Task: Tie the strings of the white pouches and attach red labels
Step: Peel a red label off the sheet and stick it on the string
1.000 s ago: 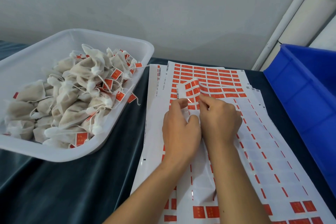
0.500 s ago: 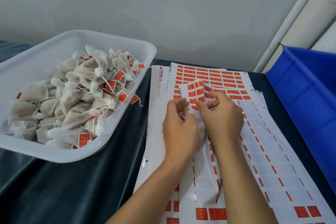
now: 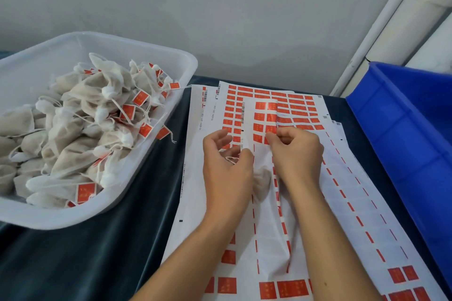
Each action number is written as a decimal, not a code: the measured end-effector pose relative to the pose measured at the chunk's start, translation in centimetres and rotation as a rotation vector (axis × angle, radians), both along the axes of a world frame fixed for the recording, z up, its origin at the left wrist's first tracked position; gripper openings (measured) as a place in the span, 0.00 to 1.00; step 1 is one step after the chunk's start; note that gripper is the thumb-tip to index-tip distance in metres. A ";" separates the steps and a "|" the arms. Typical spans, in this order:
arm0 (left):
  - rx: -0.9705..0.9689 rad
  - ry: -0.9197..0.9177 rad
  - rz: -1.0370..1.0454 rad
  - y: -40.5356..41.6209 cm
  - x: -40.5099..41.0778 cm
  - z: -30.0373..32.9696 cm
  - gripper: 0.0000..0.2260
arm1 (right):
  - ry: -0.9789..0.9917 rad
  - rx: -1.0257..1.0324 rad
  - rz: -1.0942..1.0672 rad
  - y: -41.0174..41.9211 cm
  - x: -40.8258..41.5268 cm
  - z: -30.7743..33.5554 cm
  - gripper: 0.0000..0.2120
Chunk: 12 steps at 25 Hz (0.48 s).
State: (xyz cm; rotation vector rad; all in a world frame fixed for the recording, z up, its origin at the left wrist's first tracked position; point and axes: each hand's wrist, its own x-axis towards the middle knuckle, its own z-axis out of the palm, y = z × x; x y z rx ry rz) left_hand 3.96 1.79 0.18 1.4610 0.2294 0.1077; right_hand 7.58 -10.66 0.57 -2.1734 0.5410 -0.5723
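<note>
At the bottom of the frame two bare forearms are seen, cut off by the lower edge, reaching up and into the centre. Beneath them a stack of long white sticker sheets printed with red rectangular labels [image 3: 274, 203] is spread over the dark cloth-covered bench [image 3: 85, 252]; the long axis of the sheets runs from the lower right of the frame towards the upper centre, and the lower corners are cut off.

At mid-frame the left hand [image 3: 226, 168] is held with fingers loosely curled, and a thin white string [image 3: 231, 159] is pinched at the thumb. Just right of it, a small white fabric pouch [image 3: 262, 179] is seen between the two wrists, largely hidden by the left hand, so its direction cannot be told. The right hand [image 3: 297, 151] is curled, its fingertips pinched on the raised, curled-up end of the top sheet, at a red label [image 3: 270, 129]; whether the label is being peeled cannot be made out.

In the left of the frame, a translucent white plastic tub [image 3: 181, 95] is filled with tied, labelled white pouches [image 3: 80, 124] and is cut off by the left edge. At the right edge a blue plastic crate [image 3: 403, 129] is partly seen. Beyond, a grey wall is seen.
</note>
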 end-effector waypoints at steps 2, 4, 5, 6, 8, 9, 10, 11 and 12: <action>-0.012 0.012 -0.024 -0.1 0.2 -0.2 0.22 | 0.001 0.062 0.015 -0.3 -0.1 0.2 0.10; 0.011 0.022 -0.056 -0.2 0.2 -0.3 0.23 | -0.003 0.094 0.024 -0.4 -0.3 0.3 0.08; 0.035 0.026 -0.077 -0.2 0.1 -0.3 0.23 | -0.003 0.100 0.031 -0.5 -0.4 0.3 0.07; 0.055 0.030 -0.097 -0.3 0.0 -0.3 0.24 | -0.005 0.103 0.037 -0.4 -0.5 0.3 0.07; 0.084 0.035 -0.115 -0.3 -0.2 -0.3 0.24 | -0.021 0.101 0.040 -0.3 -0.7 0.4 0.08; 0.099 0.035 -0.118 -0.3 -0.3 -0.3 0.24 | -0.038 0.095 0.032 -0.1 -0.8 0.4 0.10; 0.111 0.035 -0.120 -0.3 -0.3 -0.3 0.24 | -0.059 0.088 0.021 0.0 -0.9 0.4 0.11; 0.122 0.036 -0.123 -0.3 -0.3 -0.2 0.24 | -0.081 0.073 0.007 0.2 -1.0 0.3 0.11; 0.136 0.038 -0.123 -0.3 -0.3 -0.2 0.25 | -0.104 0.051 -0.006 0.3 -1.0 0.2 0.11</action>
